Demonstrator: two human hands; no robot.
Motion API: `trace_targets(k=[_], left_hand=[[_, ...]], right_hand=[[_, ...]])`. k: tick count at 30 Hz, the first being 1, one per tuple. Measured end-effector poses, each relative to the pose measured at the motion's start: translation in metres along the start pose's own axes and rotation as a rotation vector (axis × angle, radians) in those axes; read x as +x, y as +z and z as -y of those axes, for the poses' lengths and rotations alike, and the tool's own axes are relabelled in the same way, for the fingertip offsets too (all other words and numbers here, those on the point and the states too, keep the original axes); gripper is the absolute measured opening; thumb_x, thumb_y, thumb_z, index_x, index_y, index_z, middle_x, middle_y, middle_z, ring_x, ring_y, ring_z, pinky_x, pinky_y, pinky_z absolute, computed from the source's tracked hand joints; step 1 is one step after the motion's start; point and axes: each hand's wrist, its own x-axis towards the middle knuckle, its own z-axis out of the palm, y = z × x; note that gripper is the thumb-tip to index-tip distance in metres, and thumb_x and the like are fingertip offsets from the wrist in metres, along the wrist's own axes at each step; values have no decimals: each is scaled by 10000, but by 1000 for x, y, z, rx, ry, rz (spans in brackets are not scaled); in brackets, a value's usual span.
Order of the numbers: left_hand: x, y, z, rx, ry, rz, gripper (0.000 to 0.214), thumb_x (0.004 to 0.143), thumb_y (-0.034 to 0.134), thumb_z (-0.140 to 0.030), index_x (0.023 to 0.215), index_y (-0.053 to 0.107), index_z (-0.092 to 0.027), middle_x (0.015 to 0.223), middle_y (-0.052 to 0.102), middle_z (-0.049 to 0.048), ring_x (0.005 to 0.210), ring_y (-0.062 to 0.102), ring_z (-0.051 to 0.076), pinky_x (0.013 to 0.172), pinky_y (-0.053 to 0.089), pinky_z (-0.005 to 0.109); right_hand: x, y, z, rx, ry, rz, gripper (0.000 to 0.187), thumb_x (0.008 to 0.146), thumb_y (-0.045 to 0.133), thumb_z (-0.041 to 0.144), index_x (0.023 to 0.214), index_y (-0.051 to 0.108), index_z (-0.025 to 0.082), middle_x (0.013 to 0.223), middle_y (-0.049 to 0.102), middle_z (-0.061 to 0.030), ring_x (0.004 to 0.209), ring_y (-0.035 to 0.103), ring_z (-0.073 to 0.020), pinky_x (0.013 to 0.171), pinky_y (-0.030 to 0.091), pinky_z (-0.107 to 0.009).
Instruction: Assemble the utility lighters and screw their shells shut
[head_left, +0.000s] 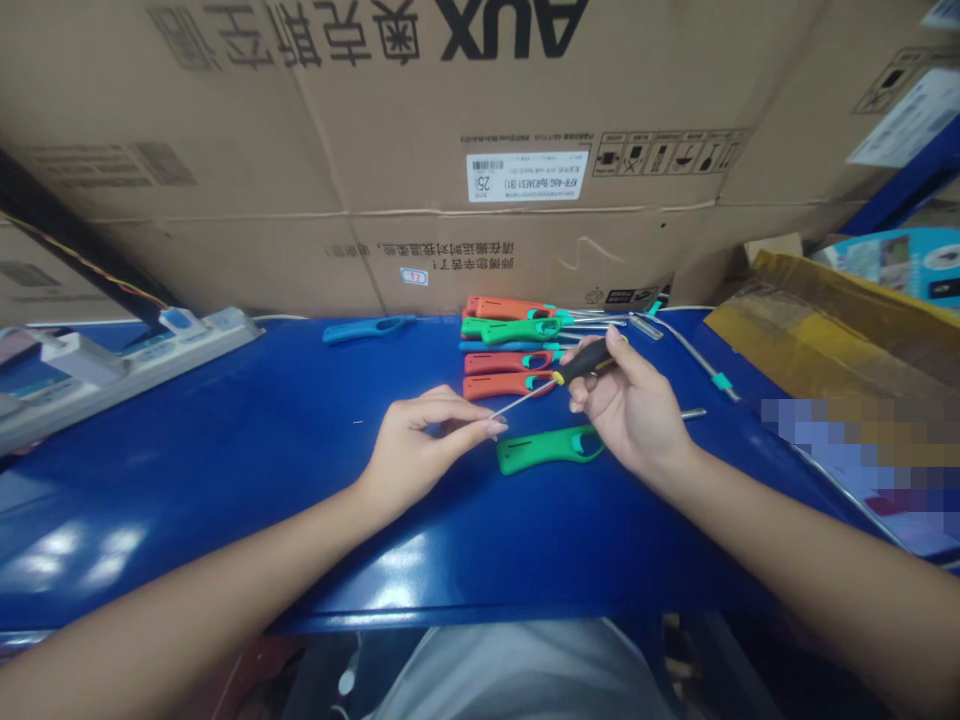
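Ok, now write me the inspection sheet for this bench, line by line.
Surface: glossy blue bench.
Job's things: black-and-yellow screwdriver, thin metal shaft.
Clutter: row of red, green and blue plastic handles; loose green handle; loose blue handle; power strip.
Hands: right hand grips the screwdriver's handle; left hand pinches its shaft near the tip.
Cables: white cable along the bench's back edge.
Surroundings: AUX cardboard cartons behind.

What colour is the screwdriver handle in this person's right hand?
The handle is black with a yellow band, clearest in the head view.
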Motion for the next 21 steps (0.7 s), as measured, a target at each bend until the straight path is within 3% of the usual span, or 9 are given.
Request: trace_targets(k=[11, 21], left_hand=[[-1, -1, -2, -20, 36, -3, 53, 797, 850, -286, 831, 839, -248, 724, 772, 16, 632, 620, 138, 597, 489, 279], [-5, 8, 1, -76, -82, 8, 95, 782, 857, -315, 792, 825, -225, 754, 779, 31, 669, 680, 160, 637, 532, 285]], right_hand=[[-6, 2, 6, -50, -89, 39, 327, 824, 747, 501, 848, 624, 199, 807, 719, -10, 472, 593, -98, 409, 519, -232], [-23, 6, 11, -264, -368, 86, 294, 864, 711, 562, 906, 651, 277, 822, 714, -6, 450, 599, -118, 388, 504, -275]])
